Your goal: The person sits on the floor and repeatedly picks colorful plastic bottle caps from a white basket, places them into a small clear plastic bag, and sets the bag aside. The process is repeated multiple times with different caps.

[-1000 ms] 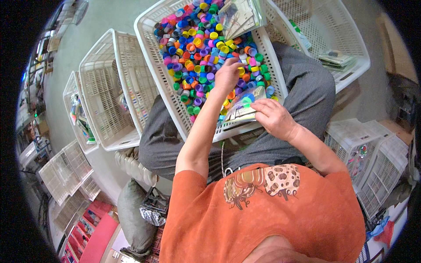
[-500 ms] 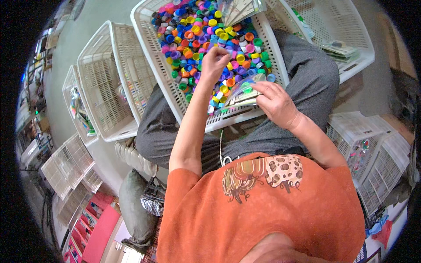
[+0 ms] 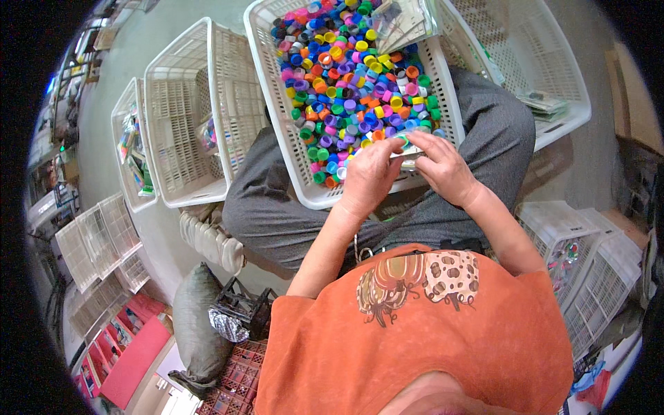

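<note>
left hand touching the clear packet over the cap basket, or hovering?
Touching. The head view shows the left hand and right hand both closed on the small clear packet, fingers overlapping its edges with no gap, above the white basket of coloured caps.

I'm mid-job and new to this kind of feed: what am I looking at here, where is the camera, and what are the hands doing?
There is no machine here: the camera sits on a person's head and looks down, so the round, bent picture shows their own orange shirt, arms and lap. A white plastic basket rests on their knees, full of small coloured bottle caps. The left hand and right hand meet at the basket's near edge, pinching a small clear packet between them; what is in it is too small to tell. More white baskets stand on the floor to the left.
</note>
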Demonstrator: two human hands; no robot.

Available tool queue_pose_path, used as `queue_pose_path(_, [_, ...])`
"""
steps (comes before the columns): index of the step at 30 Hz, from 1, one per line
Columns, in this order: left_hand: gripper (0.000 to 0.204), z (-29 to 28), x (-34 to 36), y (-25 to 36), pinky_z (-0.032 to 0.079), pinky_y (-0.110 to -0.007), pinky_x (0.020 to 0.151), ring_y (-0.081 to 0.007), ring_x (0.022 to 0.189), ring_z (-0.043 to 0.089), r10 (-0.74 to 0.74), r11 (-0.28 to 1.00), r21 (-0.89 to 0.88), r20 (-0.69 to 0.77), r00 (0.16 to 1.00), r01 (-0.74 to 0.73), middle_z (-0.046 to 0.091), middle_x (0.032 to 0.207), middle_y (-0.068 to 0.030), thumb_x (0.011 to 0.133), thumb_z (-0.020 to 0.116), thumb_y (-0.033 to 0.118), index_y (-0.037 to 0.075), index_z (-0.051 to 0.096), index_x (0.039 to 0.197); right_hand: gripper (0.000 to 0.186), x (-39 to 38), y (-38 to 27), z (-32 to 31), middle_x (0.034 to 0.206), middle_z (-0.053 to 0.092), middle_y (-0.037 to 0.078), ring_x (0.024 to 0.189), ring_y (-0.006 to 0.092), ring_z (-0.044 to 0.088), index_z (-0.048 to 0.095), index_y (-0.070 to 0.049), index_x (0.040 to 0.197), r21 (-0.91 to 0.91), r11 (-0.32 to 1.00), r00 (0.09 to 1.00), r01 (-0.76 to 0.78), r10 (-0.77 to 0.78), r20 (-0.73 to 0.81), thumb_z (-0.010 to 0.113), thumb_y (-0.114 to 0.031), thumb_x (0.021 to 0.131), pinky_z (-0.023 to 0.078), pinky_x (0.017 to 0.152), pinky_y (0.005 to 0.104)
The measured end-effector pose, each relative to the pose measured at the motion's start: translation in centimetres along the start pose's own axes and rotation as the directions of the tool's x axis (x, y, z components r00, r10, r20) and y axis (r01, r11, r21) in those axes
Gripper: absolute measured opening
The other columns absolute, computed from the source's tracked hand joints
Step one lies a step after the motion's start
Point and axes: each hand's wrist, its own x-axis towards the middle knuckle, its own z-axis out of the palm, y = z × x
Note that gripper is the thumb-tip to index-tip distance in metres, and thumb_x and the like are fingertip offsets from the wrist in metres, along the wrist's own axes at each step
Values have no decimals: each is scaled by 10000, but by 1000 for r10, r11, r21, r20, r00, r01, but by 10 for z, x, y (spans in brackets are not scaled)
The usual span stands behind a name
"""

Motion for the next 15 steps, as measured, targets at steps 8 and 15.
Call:
queue_pose_path(8, [395, 22, 15, 14, 512, -417, 793, -317, 924, 632, 238, 970, -18, -78, 968, -241, 658, 1076, -113, 793, 762, 88, 74, 629, 1165, 335, -6, 5, 7, 1278, 615, 168, 1220, 367, 578, 632, 26, 1131, 120, 989, 996, -85, 89, -30, 683, -99, 825, 467, 1041, 471])
queue_pose_path(15, [360, 14, 27, 10, 513, -406, 856, -315, 999, 631, 209, 977, -17, -139, 968, -214, 656, 1093, -110, 780, 765, 47, 74, 657, 1122, 234, -6, 5, 4, 1302, 595, 164, 1234, 363, 568, 645, 19, 1006, 51, 997, 998, -55, 56, -18, 675, -80, 797, 457, 1051, 472])
